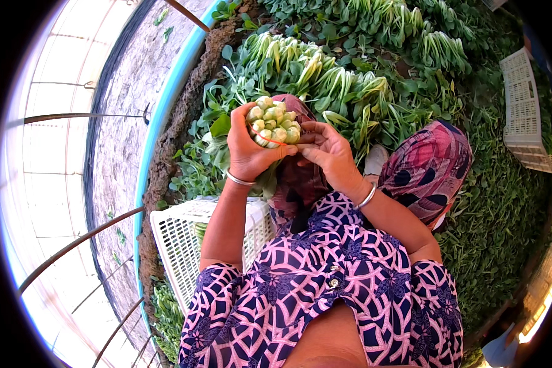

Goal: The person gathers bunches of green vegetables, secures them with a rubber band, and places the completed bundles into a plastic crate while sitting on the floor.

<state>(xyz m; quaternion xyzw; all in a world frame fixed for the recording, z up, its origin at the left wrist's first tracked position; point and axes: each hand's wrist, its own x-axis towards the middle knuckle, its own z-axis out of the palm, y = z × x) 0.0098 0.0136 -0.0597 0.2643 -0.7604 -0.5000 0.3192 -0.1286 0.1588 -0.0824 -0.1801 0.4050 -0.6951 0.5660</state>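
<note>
My left hand grips a bunch of leafy greens, its pale cut stem ends turned up towards me. An orange-red tie runs across the near side of the stems. My right hand is at the right side of the bunch, its fingers bent near the tie and by my left thumb; whether they pinch the tie cannot be told. The leaves of the bunch hang below my left hand, mostly hidden by it and my knee.
A white plastic crate holding greens stands beside me at the left. Rows of pulled greens lie ahead on the soil. Another crate stands far right. A blue pipe and curved metal rods edge the bed at left.
</note>
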